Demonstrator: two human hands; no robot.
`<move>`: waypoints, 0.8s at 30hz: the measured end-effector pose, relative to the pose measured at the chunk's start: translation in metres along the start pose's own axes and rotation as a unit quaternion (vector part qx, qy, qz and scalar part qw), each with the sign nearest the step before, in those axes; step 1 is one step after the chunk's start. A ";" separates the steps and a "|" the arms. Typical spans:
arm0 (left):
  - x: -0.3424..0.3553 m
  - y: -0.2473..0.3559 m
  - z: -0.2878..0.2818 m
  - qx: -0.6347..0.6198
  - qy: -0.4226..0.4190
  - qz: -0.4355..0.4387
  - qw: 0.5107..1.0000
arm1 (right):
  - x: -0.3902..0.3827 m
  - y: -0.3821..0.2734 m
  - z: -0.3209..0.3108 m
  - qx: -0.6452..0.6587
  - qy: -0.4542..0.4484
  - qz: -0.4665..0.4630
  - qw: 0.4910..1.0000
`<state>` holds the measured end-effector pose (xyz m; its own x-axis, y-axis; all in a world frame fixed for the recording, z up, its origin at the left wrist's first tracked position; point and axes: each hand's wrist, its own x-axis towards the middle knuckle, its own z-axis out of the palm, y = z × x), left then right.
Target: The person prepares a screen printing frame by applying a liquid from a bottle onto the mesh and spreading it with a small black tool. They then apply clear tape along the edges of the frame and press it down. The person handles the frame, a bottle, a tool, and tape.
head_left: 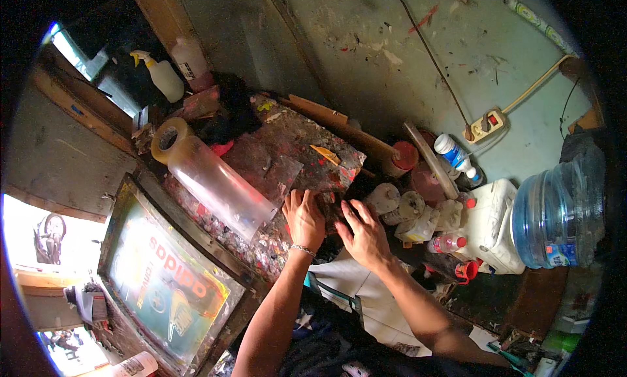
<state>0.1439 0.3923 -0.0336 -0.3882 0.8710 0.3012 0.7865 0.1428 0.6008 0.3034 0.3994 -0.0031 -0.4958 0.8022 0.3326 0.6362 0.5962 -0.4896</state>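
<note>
My left hand (304,221), with a bracelet at its wrist, rests on the near right edge of a paint-crusted worktable (287,125). Its fingers are slightly bent and hold nothing that I can see. To its right is my right hand (366,238), fingers spread and bent around the table's corner, its thumb apart. A small dark patch between the two hands is too dim to make out. Left of my left hand lies a roll of clear plastic film (219,184), with a roll of tape (171,139) at its far end. A thin clear sheet (284,174) lies flat beyond my fingers.
A printing screen in a wooden frame (166,272) leans at the left. Several stained tubs (411,207), a white jerrycan (490,220) and a blue water jug (555,210) crowd the right. A yellow scraper (325,155) lies on the table; a spray bottle (162,77) stands behind.
</note>
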 end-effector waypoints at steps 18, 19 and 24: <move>-0.002 -0.004 0.003 0.026 -0.006 -0.015 1.000 | 0.000 0.004 -0.001 0.126 -0.026 0.041 0.991; -0.002 -0.004 0.003 0.029 -0.007 -0.016 0.999 | 0.006 0.006 0.005 0.119 -0.001 0.038 0.992; 0.002 -0.003 0.004 0.014 -0.012 -0.028 0.999 | 0.062 0.021 0.038 0.094 0.094 0.035 0.991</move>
<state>0.1426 0.3950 -0.0379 -0.4204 0.8725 0.2490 0.7775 0.2050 0.5945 0.2641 0.4601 -0.0232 -0.3238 0.8440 0.4276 0.5360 0.5361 -0.6522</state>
